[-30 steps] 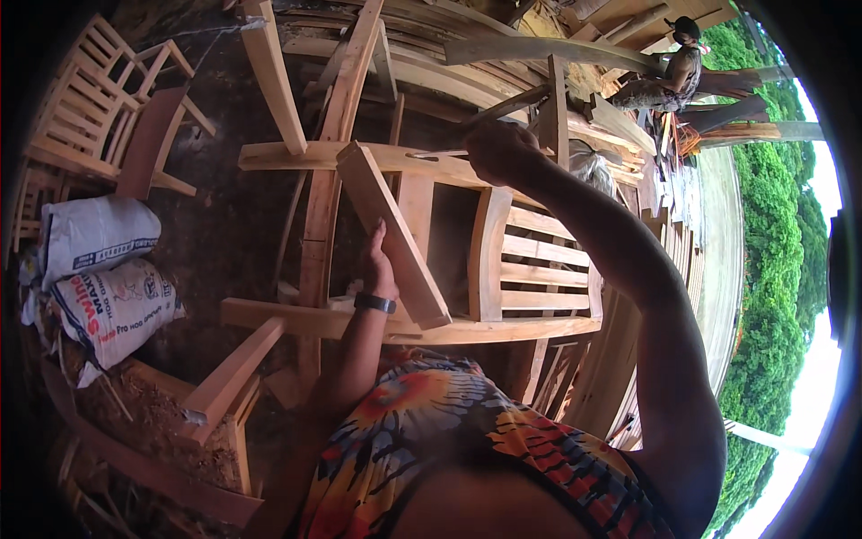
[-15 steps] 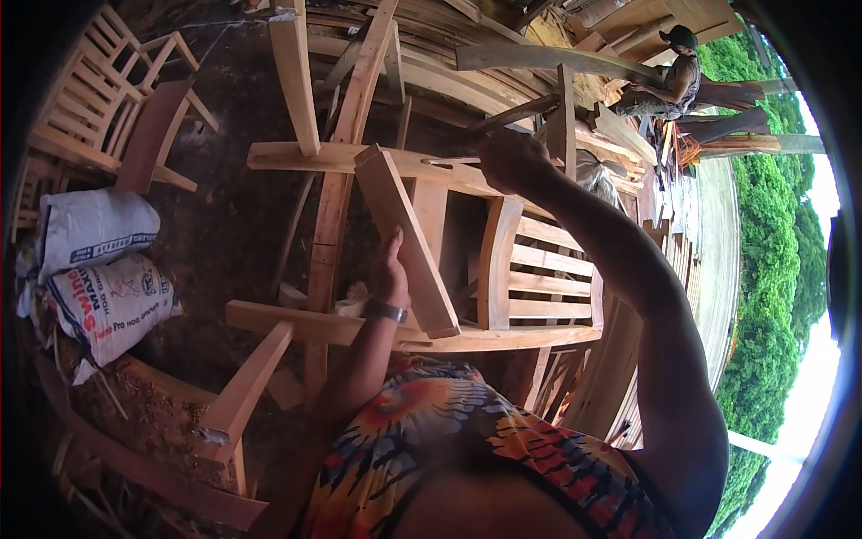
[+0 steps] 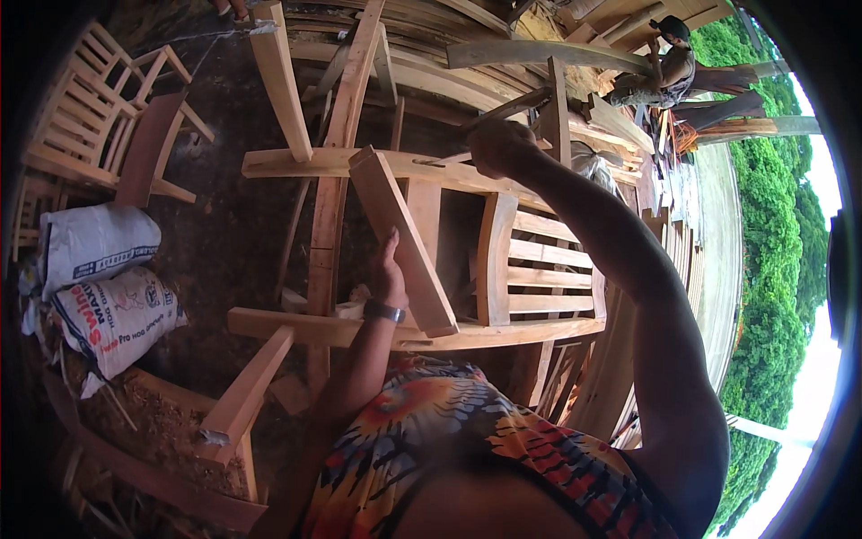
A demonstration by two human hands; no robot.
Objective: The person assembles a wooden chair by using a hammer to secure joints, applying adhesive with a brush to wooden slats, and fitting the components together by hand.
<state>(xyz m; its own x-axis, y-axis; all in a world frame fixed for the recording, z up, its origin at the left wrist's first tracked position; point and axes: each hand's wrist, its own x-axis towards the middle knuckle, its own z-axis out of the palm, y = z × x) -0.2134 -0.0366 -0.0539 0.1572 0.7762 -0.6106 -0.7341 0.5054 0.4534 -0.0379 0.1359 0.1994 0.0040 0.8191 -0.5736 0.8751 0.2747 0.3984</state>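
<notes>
A wooden chair frame (image 3: 530, 333) lies before me, its slatted back at the right and its legs at the left. My left hand (image 3: 389, 274), with a wristwatch on the wrist, grips the edge of a flat wooden board (image 3: 404, 242). The board lies slantwise across the frame, from the far rail (image 3: 350, 163) to the near rail. My right hand (image 3: 501, 150) is closed above the far rail. From it a thin, light-coloured stick (image 3: 455, 159) points left toward a dark slot in that rail; the hand hides the rest of it.
Wooden beams (image 3: 345, 112) run under the frame. Left stand slatted chairs (image 3: 81, 117) and two printed sacks (image 3: 117, 314). Timber is stacked at the far side (image 3: 440, 72) and right. A person (image 3: 669, 67) in a cap sits at the far right.
My right hand has shifted slightly left and down with the stick. The view has moved a little. My left hand stays on the board.
</notes>
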